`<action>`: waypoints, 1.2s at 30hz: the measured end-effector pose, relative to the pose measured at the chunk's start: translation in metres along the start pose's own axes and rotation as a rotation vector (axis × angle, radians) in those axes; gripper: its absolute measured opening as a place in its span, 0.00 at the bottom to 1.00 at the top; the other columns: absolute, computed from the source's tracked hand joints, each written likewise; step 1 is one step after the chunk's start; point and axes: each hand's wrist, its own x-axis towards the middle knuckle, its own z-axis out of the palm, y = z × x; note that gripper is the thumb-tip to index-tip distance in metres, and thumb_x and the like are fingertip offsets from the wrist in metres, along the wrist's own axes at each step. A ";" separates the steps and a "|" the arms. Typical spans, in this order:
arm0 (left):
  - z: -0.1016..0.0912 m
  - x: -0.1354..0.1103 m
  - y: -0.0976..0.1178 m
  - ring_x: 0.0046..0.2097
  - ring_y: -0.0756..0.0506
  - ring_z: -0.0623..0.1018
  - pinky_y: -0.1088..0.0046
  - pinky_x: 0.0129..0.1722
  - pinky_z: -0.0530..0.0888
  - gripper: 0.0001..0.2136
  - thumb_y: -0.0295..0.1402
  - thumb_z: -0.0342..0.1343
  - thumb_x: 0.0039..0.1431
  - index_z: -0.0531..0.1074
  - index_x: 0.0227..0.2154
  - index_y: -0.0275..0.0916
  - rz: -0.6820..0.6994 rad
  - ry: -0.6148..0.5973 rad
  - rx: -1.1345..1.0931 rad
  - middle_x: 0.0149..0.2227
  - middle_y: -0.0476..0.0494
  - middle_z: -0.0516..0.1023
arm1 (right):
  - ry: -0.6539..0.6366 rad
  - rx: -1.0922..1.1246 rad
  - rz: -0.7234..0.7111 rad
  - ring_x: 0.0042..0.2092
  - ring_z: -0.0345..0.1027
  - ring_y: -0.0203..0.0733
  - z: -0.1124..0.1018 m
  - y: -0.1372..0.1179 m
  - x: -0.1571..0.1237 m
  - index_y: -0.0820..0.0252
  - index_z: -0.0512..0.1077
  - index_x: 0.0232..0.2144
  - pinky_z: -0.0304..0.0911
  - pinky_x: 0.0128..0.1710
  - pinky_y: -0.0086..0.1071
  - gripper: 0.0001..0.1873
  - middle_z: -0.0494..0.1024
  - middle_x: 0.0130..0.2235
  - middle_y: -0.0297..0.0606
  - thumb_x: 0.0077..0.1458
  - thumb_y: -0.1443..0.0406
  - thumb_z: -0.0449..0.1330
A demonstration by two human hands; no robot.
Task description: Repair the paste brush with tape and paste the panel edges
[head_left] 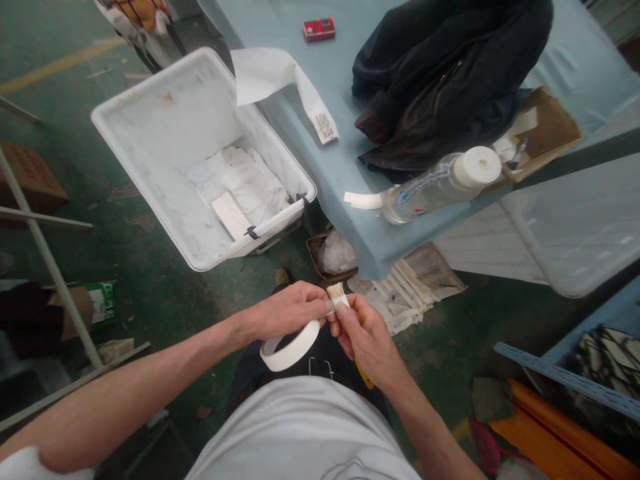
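Observation:
My right hand [369, 333] is closed around a paintbrush [336, 289], its pale bristles pointing away from me and a bit of yellow handle showing below the palm. White tape covers the brush just under the bristles. Against that spot, the fingers of my left hand [295, 308] pinch the strip of tape. The roll of white masking tape [295, 353] hangs beneath my left hand, in front of my shirt. My fingers hide part of the strip between roll and brush.
A white bin [200, 260] holding pale scraps stands ahead on the left. On the blue-covered table [345, 220] lie a dark jacket [425, 87], a clear bottle [430, 190], a cardboard box [550, 133], a red case [319, 29] and a paper strip [305, 93]. An orange object [555, 427] sits at lower right.

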 end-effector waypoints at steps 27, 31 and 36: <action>0.001 -0.014 0.006 0.28 0.52 0.67 0.77 0.29 0.64 0.18 0.38 0.49 0.72 0.77 0.32 0.34 0.282 0.097 0.210 0.27 0.50 0.74 | 0.066 -0.266 -0.092 0.27 0.62 0.35 0.002 -0.011 -0.005 0.56 0.67 0.37 0.56 0.25 0.28 0.18 0.72 0.29 0.30 0.69 0.48 0.56; 0.003 -0.013 0.005 0.28 0.51 0.70 0.76 0.30 0.65 0.17 0.36 0.49 0.72 0.78 0.32 0.34 0.291 0.160 0.323 0.27 0.49 0.75 | 0.086 -0.341 -0.114 0.28 0.64 0.35 0.001 -0.011 -0.003 0.55 0.67 0.37 0.57 0.27 0.29 0.17 0.73 0.29 0.31 0.69 0.49 0.55; 0.005 -0.013 0.001 0.29 0.52 0.72 0.77 0.32 0.66 0.17 0.33 0.48 0.73 0.78 0.32 0.35 0.351 0.221 0.440 0.28 0.50 0.76 | 0.111 -0.420 -0.144 0.29 0.65 0.37 0.003 -0.013 -0.001 0.55 0.67 0.36 0.60 0.30 0.31 0.16 0.72 0.28 0.30 0.69 0.50 0.53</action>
